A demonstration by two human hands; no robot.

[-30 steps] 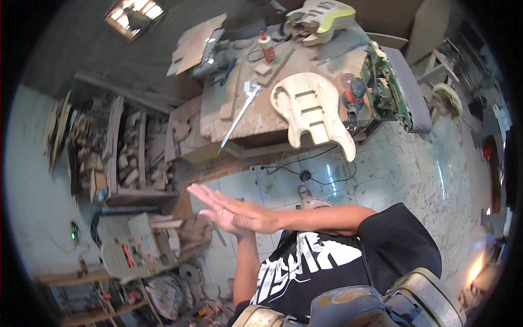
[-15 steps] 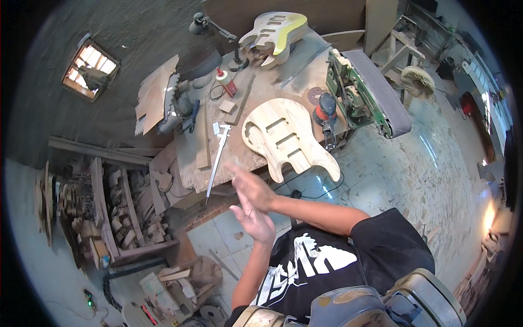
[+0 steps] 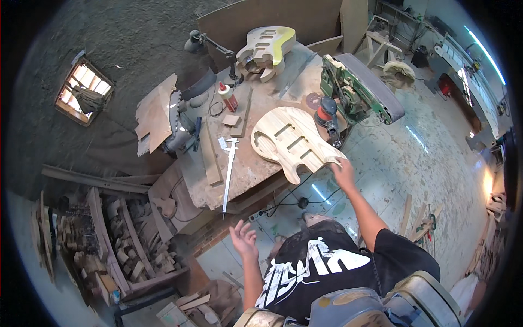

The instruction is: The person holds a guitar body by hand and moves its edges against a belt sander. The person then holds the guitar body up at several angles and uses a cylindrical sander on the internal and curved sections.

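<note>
My right hand is at the tip of one horn of the guitar body, with its fingers on the wood. I can't see my thumb well, so I can't tell if I'm gripping. My left hand is open, its fingers a little bent, holding nothing, near the table corner. The guitar body lies flat on the table, both horns poking past the edge. It is pale, bare wood with wavy lines, round sides and box-shaped holes. The table is brown, dusty and scuffed, with a rough edge. Left of the guitar body is a thin, shiny metal caliper, its tip past the table edge, and a flat wood strip. A round orange-and-black sander sits just beside the guitar body. My feet are mostly hidden. The grey mask is cut off below. The wood scraps on my left are dim and jumbled.
</note>
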